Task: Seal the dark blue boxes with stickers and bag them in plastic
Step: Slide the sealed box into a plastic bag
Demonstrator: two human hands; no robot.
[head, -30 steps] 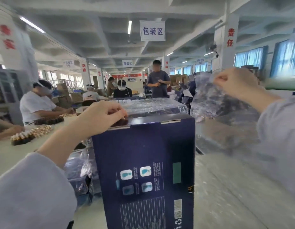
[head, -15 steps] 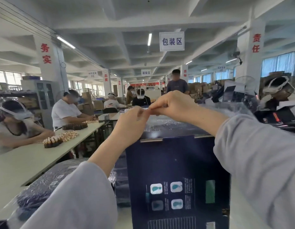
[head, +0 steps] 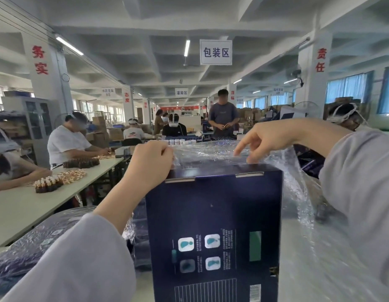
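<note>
- A dark blue box (head: 213, 225) stood upright on the pale worktop (head: 302, 258), close to its near edge. Its printed face was toward the camera and its closed flap was uppermost.
- The step in hand seemed to be drawing the mouth of a clear plastic bag (head: 211, 154) down over the top of the box.
- To do this well, both hands would need to hold the mouth wide and taut. They should clear every top corner before pulling, then lower both sides evenly, so the thin film neither snagged nor tore.
- The left hand (head: 151, 164) sat at the box's top left corner. Its fingers were curled tight and pinched the bag's edge, and its heel lay against the box's upper edge.
- The right hand (head: 267, 138) hovered just above the box's top right part, fingers loosely spread and pointing down, tips on the film. Whether they gripped the film or only rested on it could not be told.
- The film stretched between the two hands across the box's top and hung crumpled past its right side. The front face was uncovered.
- Toward the worktop's left edge lay bagged boxes (head: 36, 240).
- Farther off, other people worked at a long table (head: 19, 205) with rows of small bottles (head: 48, 184).
</note>
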